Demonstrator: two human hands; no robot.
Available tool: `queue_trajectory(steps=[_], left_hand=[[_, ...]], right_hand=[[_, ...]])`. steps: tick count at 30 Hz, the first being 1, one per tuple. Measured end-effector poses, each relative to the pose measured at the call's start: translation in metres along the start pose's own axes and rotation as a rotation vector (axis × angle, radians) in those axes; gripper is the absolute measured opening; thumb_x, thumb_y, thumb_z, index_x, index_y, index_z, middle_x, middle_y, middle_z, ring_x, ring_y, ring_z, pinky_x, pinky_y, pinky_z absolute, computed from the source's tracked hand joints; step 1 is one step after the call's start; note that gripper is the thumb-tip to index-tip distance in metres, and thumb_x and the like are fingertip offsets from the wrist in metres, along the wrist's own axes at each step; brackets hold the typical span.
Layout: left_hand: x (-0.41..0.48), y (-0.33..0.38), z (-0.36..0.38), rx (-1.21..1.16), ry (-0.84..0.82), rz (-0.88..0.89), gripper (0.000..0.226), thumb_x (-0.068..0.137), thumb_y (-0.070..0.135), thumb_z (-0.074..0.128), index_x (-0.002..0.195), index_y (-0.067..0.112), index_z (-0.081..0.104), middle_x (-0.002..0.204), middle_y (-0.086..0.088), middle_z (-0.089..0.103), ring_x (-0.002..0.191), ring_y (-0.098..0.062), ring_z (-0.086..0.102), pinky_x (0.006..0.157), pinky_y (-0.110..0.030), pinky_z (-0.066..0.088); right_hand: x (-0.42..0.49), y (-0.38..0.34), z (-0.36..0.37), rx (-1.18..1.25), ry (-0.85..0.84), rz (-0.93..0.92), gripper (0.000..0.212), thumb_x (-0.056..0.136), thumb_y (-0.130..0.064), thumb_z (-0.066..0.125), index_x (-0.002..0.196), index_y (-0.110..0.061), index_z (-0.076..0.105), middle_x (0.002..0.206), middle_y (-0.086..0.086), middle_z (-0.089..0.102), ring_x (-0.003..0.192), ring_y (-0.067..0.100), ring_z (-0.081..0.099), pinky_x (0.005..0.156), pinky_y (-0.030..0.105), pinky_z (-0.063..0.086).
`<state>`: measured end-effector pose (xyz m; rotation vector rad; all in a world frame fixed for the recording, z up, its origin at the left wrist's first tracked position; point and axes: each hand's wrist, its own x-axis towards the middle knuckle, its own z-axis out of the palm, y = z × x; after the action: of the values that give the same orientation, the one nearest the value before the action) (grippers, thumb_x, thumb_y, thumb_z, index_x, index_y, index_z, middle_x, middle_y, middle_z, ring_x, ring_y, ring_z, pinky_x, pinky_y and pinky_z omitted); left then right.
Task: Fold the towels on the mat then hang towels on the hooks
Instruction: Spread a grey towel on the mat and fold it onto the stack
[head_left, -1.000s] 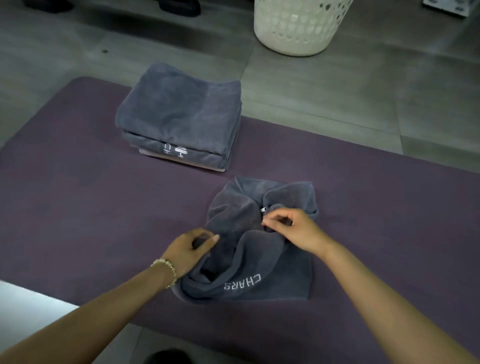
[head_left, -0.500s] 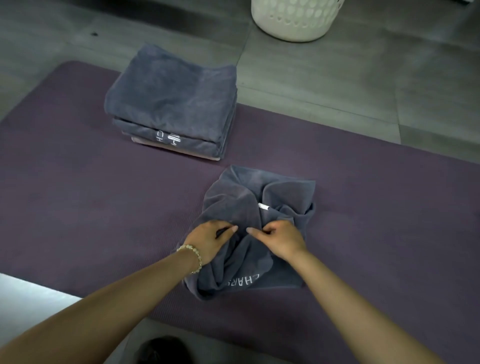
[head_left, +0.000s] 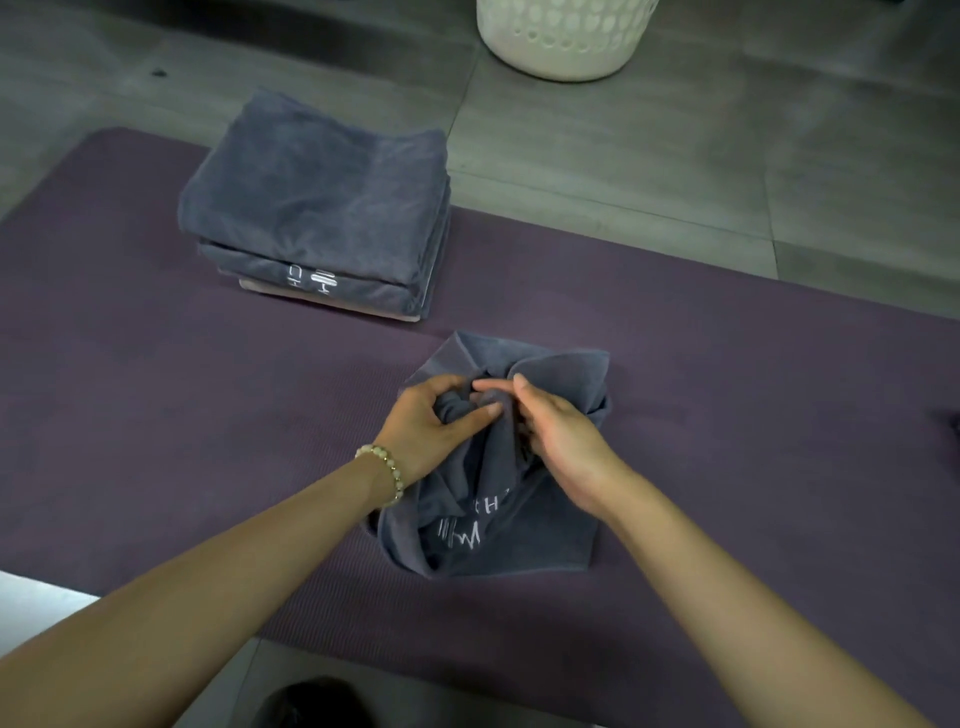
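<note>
– One container in shot?
– Yes. White laundry basket (head_left: 563, 36), perforated wall, top centre, standing on the floor beyond the mat. Frame cuts off its rim; contents: can't tell.
– Any writing?
– On the stack of folded towels (head_left: 317, 202), far-left part of the mat: white embroidered marks on the front edge of the 2nd towel down, too small to read. Grey towels on top, a pale one at the btm. On the loose grey towel (head_left: 498, 525): white letters on the near part, an "H" legible, the rest broken up by folds.
– Where's that towel?
– Mid-mat, bunched up, near side lying flatter. Close to the stack's near-right corner, not touching it.
– Hands?
– L hand (head_left: 421, 421): fingers curled, thumb & fingers pinching a raised fold at the towel's centre. Beaded bracelet (head_left: 387, 473) on that wrist. R hand (head_left: 561, 441): fingers curled into the same bunch from the right, gripping cloth. Fingertips of the two nearly meet.
– Surface, room?
– Purple mat (head_left: 156, 415), fine ribbed texture, on grey tiled floor (head_left: 649, 156). White slab (head_left: 31, 603) at lower-left corner, partly in frame. Dark rounded obj. (head_left: 311, 701) at btm edge, can't identify.
</note>
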<state>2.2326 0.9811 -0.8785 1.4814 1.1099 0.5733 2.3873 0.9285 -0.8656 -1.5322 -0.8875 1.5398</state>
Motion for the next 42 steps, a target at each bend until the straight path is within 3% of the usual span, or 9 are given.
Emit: queue_trajectory(steps=[5,8,13,18,22,26,31,37,42], left_hand=[[-0.003,0.0,-0.004,-0.071,0.046,-0.053,0.015,0.08,0.023,0.073,0.089,0.012,0.069,0.086,-0.002,0.069,0.08,-0.007,0.063,0.077,-0.018,0.053],[-0.006,0.003,-0.009,-0.201,0.08,-0.112,0.013,0.08,0.022,0.073,0.089,0.013,0.069,0.087,0.001,0.071,0.081,-0.006,0.066,0.074,-0.017,0.053],[-0.007,0.005,-0.022,-0.33,0.115,-0.196,0.029,0.077,0.025,0.073,0.099,0.007,0.068,0.095,-0.009,0.073,0.089,-0.02,0.069,0.081,-0.03,0.057],[-0.01,0.019,-0.024,-0.379,0.037,-0.173,0.036,0.073,0.03,0.071,0.1,0.007,0.067,0.092,-0.007,0.073,0.087,-0.017,0.07,0.074,-0.024,0.057],[-0.009,0.042,-0.032,-0.38,0.054,-0.116,0.033,0.068,0.038,0.071,0.092,0.016,0.069,0.088,-0.002,0.074,0.084,-0.014,0.07,0.072,-0.023,0.055],[-0.008,0.085,-0.047,-0.424,0.119,-0.037,0.026,0.069,0.035,0.07,0.088,0.018,0.068,0.078,0.003,0.073,0.075,-0.008,0.068,0.065,-0.017,0.053],[-0.019,0.16,-0.062,-0.325,0.098,0.114,0.013,0.085,0.02,0.063,0.094,0.012,0.067,0.079,0.003,0.073,0.075,-0.009,0.068,0.065,-0.016,0.052],[-0.058,0.251,-0.07,-0.366,0.114,0.186,0.018,0.087,0.024,0.064,0.096,0.009,0.067,0.087,-0.005,0.073,0.08,-0.014,0.07,0.068,-0.019,0.055],[-0.103,0.311,-0.077,-0.262,-0.033,0.264,0.016,0.087,0.022,0.065,0.092,0.007,0.068,0.088,-0.008,0.072,0.081,-0.015,0.069,0.074,-0.023,0.056]], right_hand=[[-0.005,0.003,-0.018,-0.201,0.145,-0.037,0.014,0.095,-0.039,0.05,0.101,-0.034,0.062,0.105,-0.014,0.062,0.098,0.001,0.056,0.083,0.008,0.04],[-0.009,0.01,-0.024,-0.166,0.023,0.157,0.043,0.081,-0.069,0.051,0.102,-0.036,0.07,0.114,-0.02,0.063,0.109,0.0,0.056,0.1,0.022,0.039],[-0.014,0.014,-0.022,-0.141,0.043,0.046,0.029,0.09,-0.045,0.055,0.106,-0.023,0.066,0.107,-0.002,0.066,0.096,0.014,0.064,0.096,0.031,0.049],[-0.016,0.011,-0.022,-0.384,-0.154,-0.002,0.036,0.074,-0.05,0.07,0.106,-0.033,0.067,0.114,-0.009,0.064,0.105,0.004,0.059,0.097,0.026,0.047],[-0.023,-0.01,-0.034,-0.444,-0.12,0.013,0.065,0.065,-0.065,0.07,0.12,-0.035,0.055,0.125,-0.017,0.057,0.119,-0.001,0.051,0.102,0.022,0.042],[-0.049,-0.048,-0.055,-0.391,-0.159,0.047,0.042,0.066,-0.05,0.073,0.096,-0.021,0.069,0.095,-0.011,0.072,0.092,0.003,0.066,0.086,0.023,0.051],[-0.095,-0.11,-0.068,-0.283,0.0,-0.155,0.021,0.077,-0.023,0.072,0.072,-0.005,0.062,0.071,-0.006,0.06,0.07,0.003,0.053,0.068,0.016,0.042],[-0.158,-0.179,-0.067,-0.17,0.225,-0.35,0.01,0.083,-0.006,0.067,0.081,-0.013,0.06,0.079,-0.003,0.071,0.075,0.002,0.064,0.078,0.011,0.045],[-0.199,-0.21,-0.036,-0.244,0.194,-0.402,0.046,0.076,-0.026,0.074,0.117,-0.028,0.055,0.121,-0.015,0.059,0.111,-0.004,0.055,0.095,0.015,0.042]])
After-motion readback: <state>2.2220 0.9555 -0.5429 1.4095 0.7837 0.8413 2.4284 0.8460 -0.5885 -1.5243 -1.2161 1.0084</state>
